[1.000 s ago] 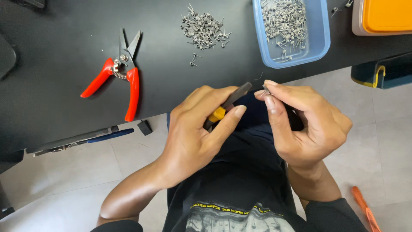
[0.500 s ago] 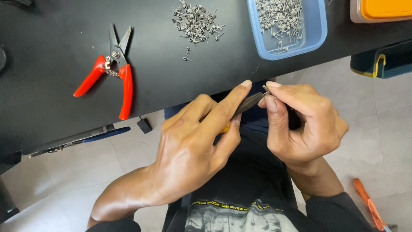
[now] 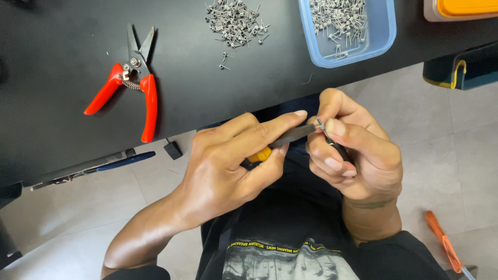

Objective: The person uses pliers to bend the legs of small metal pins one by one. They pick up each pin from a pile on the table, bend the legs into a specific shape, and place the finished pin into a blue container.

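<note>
**Hands shift slightly right, tool tip meets the small metal piece**

Both hands sit a little more to the right than half a second ago, and the left index finger now lies straight along the tool. The left hand is closed around a slim tool with a yellow handle; its dark metal tip points right. The right hand pinches a small grey metal piece between thumb and index finger, and the tool tip touches this piece. Both hands hover over the lap, just below the edge of the black table. Open grey floor lies left and right of them. On the table, well apart, lie red-handled snips, a loose pile of grey metal parts and a blue tray with more of them.
</note>
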